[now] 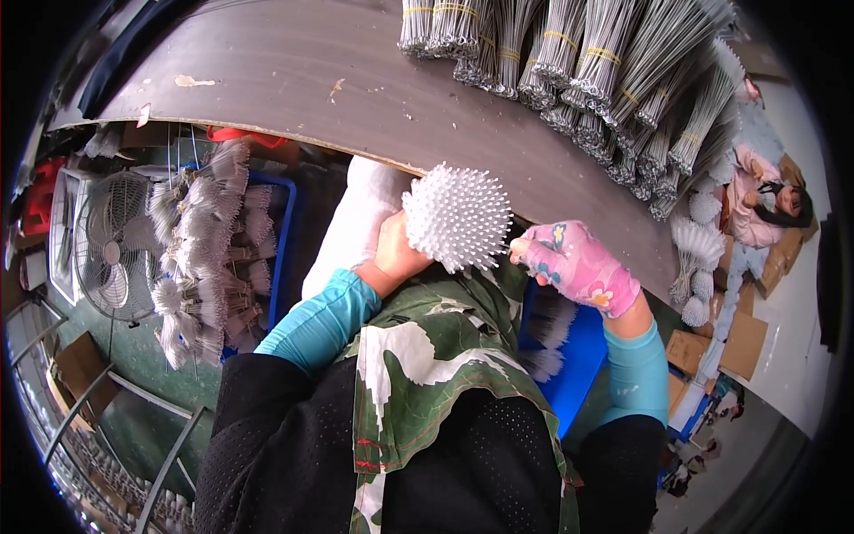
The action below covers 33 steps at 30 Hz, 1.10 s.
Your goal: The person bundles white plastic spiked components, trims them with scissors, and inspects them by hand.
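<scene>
My left hand (396,249), bare-fingered, wraps round the side of a thick bundle of thin white rods (458,216). The bundle is held over my lap at the table's front edge, with its many small white tips fanned in a dome facing up. Just right of it, my right hand (574,267) wears a pink flowered glove that leaves the fingertips bare. Its thumb and fingers are pinched together close to the bundle's rim. Whatever lies in the pinch is too small to make out.
Yellow-banded bundles of metal wires (565,53) are piled on the brown table (294,71). A blue bin (574,365) stands by my right leg. To the left are white brush bundles (200,240), another blue bin (286,240) and a fan (111,249). A person (761,200) sits at far right.
</scene>
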Available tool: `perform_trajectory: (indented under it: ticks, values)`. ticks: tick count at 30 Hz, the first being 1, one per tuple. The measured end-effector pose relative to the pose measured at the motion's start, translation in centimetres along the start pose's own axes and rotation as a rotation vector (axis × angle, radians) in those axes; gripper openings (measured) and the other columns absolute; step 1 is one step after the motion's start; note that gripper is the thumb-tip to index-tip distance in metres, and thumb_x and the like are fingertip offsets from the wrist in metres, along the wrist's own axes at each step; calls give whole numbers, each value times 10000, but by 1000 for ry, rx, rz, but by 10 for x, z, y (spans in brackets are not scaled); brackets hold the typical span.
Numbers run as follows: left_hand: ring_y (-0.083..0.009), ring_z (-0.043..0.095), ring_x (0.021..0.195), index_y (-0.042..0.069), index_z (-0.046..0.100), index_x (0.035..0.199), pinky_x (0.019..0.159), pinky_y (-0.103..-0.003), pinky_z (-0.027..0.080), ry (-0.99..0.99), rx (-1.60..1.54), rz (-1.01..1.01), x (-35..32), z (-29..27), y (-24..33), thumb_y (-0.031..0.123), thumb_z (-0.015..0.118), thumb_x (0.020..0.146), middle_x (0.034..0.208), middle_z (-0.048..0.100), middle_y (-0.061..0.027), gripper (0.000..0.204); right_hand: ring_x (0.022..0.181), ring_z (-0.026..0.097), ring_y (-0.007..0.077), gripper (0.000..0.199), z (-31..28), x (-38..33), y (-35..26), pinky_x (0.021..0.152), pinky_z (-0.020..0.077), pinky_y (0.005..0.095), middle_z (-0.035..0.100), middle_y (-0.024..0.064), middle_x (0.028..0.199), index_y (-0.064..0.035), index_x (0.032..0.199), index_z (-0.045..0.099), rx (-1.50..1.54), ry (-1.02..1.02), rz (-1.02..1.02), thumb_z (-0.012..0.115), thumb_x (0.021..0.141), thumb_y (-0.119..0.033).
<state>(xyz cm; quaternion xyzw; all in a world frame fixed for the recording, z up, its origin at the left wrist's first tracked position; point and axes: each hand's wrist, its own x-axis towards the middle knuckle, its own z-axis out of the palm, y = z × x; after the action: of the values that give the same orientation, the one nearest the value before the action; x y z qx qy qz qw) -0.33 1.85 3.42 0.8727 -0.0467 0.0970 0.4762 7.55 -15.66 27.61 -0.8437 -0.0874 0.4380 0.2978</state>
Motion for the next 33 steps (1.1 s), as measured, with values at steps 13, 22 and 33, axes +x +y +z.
perform_trajectory:
  ticks: [13,22,33]
  values:
    - [-373,638,821,64,635,1012,712,-442,519,-43,-36,-48,0,-6,4,260,719,721,898,654,-176,361,763,614,360,368,-12,19,-60,695,479,441,635,168,755,-52,767,663,-906,-85,-165,572,870,-394]
    - [-374,636,846,77,627,1040,737,-440,517,-43,-50,-62,-1,-4,3,238,736,705,915,650,-169,387,723,602,360,346,-5,15,-57,658,471,441,611,170,713,-51,752,639,-973,-50,-263,576,880,-367]
    - [-344,615,971,69,563,1157,807,-426,506,-32,-21,-49,-3,1,2,235,738,708,1066,621,-150,510,566,523,81,386,3,10,-26,547,437,262,579,7,649,-20,758,622,-204,-174,98,594,894,-380]
